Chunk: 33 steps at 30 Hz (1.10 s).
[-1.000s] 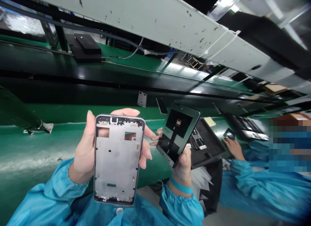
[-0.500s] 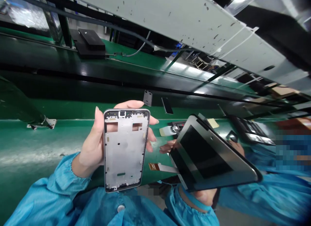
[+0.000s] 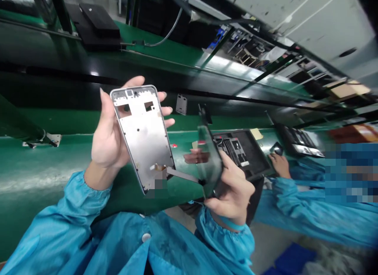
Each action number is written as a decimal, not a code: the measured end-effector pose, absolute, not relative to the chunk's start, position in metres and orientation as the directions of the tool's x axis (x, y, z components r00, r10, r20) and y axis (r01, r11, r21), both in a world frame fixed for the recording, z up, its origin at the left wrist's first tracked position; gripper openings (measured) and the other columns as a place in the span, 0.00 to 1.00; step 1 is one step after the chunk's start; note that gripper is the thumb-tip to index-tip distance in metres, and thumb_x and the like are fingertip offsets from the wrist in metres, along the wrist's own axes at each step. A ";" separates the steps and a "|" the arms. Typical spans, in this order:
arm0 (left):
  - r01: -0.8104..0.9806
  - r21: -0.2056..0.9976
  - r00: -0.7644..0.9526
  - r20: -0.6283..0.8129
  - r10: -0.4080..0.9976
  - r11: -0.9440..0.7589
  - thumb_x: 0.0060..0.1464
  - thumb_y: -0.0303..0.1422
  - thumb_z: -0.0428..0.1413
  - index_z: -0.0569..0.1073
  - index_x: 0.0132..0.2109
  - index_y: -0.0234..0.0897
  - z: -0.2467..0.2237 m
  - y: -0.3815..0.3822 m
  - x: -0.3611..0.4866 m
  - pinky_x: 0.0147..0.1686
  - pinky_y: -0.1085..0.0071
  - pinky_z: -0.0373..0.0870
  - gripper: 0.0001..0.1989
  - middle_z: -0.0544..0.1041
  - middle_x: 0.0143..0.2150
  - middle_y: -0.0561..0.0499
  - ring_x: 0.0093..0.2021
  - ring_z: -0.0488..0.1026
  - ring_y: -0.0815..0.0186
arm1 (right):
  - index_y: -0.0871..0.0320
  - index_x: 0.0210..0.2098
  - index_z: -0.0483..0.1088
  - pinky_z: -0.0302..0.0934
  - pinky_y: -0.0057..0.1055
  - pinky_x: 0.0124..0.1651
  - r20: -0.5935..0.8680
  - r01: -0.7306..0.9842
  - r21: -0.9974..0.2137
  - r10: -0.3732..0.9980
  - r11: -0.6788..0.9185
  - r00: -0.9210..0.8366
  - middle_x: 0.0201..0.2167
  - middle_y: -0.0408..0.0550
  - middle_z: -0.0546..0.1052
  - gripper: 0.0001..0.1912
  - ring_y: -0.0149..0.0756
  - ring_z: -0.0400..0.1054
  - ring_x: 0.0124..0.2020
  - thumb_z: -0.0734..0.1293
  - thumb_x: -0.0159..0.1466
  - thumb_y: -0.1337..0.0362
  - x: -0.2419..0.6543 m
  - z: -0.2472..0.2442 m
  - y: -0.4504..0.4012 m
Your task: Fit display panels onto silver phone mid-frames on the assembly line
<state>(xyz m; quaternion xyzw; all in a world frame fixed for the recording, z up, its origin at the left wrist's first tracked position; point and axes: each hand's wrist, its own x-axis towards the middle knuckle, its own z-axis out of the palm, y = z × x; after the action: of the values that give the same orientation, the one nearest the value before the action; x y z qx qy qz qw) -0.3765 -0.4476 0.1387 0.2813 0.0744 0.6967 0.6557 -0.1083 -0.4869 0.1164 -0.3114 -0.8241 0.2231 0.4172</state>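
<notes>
My left hand [image 3: 110, 137] holds a silver metal phone frame [image 3: 141, 137], its inner side facing me, thumb on the left edge and fingertips past the right edge. On the right, my right hand [image 3: 234, 184] grips a dark glass screen panel [image 3: 208, 160], turned nearly edge-on and slightly blurred. From the panel a flat ribbon cable [image 3: 184, 175] stretches left, and its brownish connector end lies in front of the lower part of the frame. Whether the connector touches the frame I cannot tell.
Behind the panel, a black tray [image 3: 256, 155] holds phone parts. A small grey plate [image 3: 181, 104] lies on the dark belt. At the right, a co-worker's hand [image 3: 280, 164] is beside a small black device [image 3: 277, 149]. A black box [image 3: 99, 21] stands on the far shelf.
The screen panel has swung from a broad tilted view to nearly edge-on, its cable moving left over the frame. My left hand and the frame appear higher and further left, and the frame is more tilted.
</notes>
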 end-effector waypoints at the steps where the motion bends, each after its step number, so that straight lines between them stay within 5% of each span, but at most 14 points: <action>1: -0.870 0.473 -0.006 0.275 0.961 -0.141 0.78 0.53 0.40 0.74 0.58 0.37 0.138 -0.443 -0.377 0.51 0.50 0.85 0.28 0.84 0.52 0.41 0.49 0.86 0.54 | 0.50 0.69 0.76 0.77 0.57 0.56 0.572 0.302 -0.615 0.676 0.729 -0.465 0.60 0.60 0.78 0.34 0.62 0.79 0.56 0.73 0.68 0.41 -0.112 0.120 -0.484; 10: -0.856 0.492 -0.026 0.269 0.963 -0.161 0.78 0.54 0.35 0.74 0.54 0.38 0.135 -0.429 -0.382 0.53 0.52 0.83 0.31 0.83 0.50 0.42 0.49 0.85 0.54 | 0.46 0.72 0.71 0.79 0.52 0.55 0.545 0.342 -0.579 0.663 0.740 -0.513 0.59 0.58 0.78 0.33 0.55 0.78 0.57 0.74 0.71 0.48 -0.124 0.140 -0.485; 19: -0.744 0.635 -0.057 0.251 0.966 -0.208 0.78 0.50 0.26 0.71 0.55 0.43 0.140 -0.431 -0.379 0.54 0.52 0.81 0.31 0.81 0.51 0.46 0.49 0.83 0.57 | 0.50 0.72 0.71 0.78 0.51 0.58 0.509 0.404 -0.534 0.664 0.742 -0.547 0.58 0.57 0.77 0.34 0.54 0.76 0.59 0.74 0.71 0.47 -0.141 0.144 -0.484; 22: -0.649 0.670 -0.120 0.377 0.918 -0.360 0.78 0.51 0.44 0.69 0.56 0.41 0.128 -0.425 -0.377 0.53 0.50 0.81 0.20 0.83 0.51 0.46 0.49 0.83 0.54 | 0.45 0.75 0.67 0.77 0.52 0.61 0.510 0.341 -0.633 0.706 0.695 -0.492 0.60 0.55 0.77 0.34 0.54 0.75 0.60 0.73 0.72 0.48 -0.154 0.133 -0.481; 25: -0.573 0.687 -0.133 0.460 0.878 -0.447 0.64 0.56 0.64 0.70 0.54 0.40 0.117 -0.419 -0.378 0.44 0.61 0.84 0.27 0.84 0.50 0.45 0.47 0.85 0.52 | 0.42 0.77 0.63 0.79 0.49 0.56 0.486 0.243 -0.762 0.778 0.600 -0.397 0.60 0.55 0.77 0.35 0.51 0.76 0.58 0.71 0.74 0.47 -0.166 0.114 -0.476; 29: -0.485 0.770 -0.020 0.464 0.886 -0.414 0.67 0.51 0.64 0.71 0.54 0.37 0.113 -0.420 -0.381 0.27 0.78 0.77 0.23 0.84 0.52 0.46 0.44 0.86 0.59 | 0.47 0.77 0.62 0.81 0.46 0.50 0.419 0.202 -0.847 0.852 0.491 -0.316 0.60 0.58 0.76 0.41 0.46 0.78 0.49 0.69 0.72 0.38 -0.177 0.092 -0.469; 33: -0.444 0.802 -0.046 0.426 0.904 -0.400 0.65 0.46 0.67 0.73 0.53 0.37 0.111 -0.421 -0.382 0.31 0.76 0.81 0.21 0.82 0.49 0.50 0.47 0.84 0.60 | 0.51 0.76 0.64 0.80 0.46 0.49 0.370 0.238 -0.857 0.866 0.458 -0.335 0.58 0.59 0.75 0.45 0.45 0.77 0.48 0.70 0.69 0.34 -0.181 0.082 -0.464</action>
<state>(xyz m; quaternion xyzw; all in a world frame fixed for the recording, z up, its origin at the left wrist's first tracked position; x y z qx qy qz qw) -0.3818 -0.4211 0.1108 0.4836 0.2379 0.6829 0.4931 -0.1809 -0.4643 0.0823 -0.3762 -0.7337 0.3598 0.4367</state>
